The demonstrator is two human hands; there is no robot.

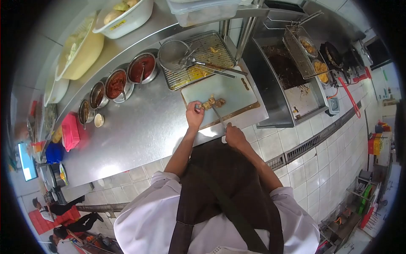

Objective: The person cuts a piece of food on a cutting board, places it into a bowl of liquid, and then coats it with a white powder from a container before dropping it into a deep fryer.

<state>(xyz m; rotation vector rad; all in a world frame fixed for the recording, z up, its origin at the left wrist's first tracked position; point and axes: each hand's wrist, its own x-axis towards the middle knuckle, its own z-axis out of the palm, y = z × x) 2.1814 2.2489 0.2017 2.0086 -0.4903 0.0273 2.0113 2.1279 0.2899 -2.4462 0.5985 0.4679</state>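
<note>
Steel counter carries a white board at its right end, near the front edge. Left hand pinches the fried meat on the board. Right hand is closed round a knife, its blade at the meat. Cutting seems under way: a couple of chunks lie apart, and the held piece looks uncut.

Counter left of board: bare steel, a wide lane from near to far. Far edge closed by sauce pots, strainer and rack. Post stands at board's far right; fryer walls the right. Mid-board taken: left hand seemingly pinching food, right hand gripping knife. Board's far right half open.
</note>
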